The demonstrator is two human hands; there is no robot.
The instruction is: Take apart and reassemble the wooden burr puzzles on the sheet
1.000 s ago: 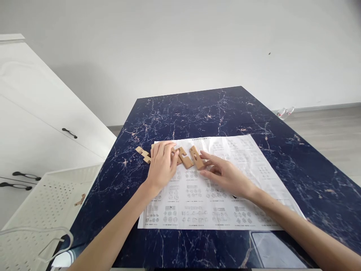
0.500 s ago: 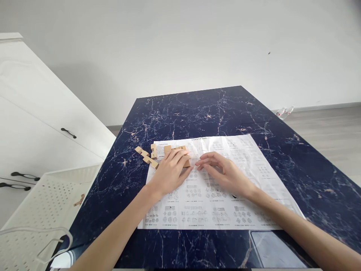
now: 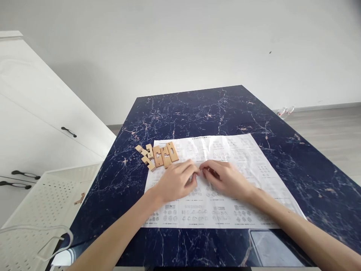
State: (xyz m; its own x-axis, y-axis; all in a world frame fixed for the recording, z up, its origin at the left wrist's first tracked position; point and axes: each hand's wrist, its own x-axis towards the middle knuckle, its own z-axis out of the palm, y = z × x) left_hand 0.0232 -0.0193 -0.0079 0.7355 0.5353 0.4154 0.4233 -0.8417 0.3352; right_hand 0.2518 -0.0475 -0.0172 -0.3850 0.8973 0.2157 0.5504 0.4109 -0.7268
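My left hand (image 3: 179,181) rests low over the printed sheet (image 3: 231,216), its fingers bent and its thumb drawn in toward them. Facing it, my right hand (image 3: 225,178) has curled fingers, with the thumb close to the index finger. The fingertips of both hands nearly meet above the middle of the paper; whatever may be between them is hidden. Just beyond my left hand lie several notched wooden puzzle pieces. Three flat ones sit side by side, among them a slotted piece marked 2 (image 3: 172,151). Smaller notched pieces (image 3: 148,163) lie at their left, partly off the sheet.
The dark blue marbled table (image 3: 191,116) carries everything. A phone-like flat object (image 3: 275,248) lies at the near edge. On the left stand a white perforated basket (image 3: 56,192), with a wooden piece (image 3: 79,198) inside, and a white cabinet (image 3: 42,94). A white cable (image 3: 66,235) loops nearby.
The flat wooden pieces have shifted left beside the smaller ones. My left hand has come off them and moved right and nearer, toward my right hand, whose fingers are now more curled.
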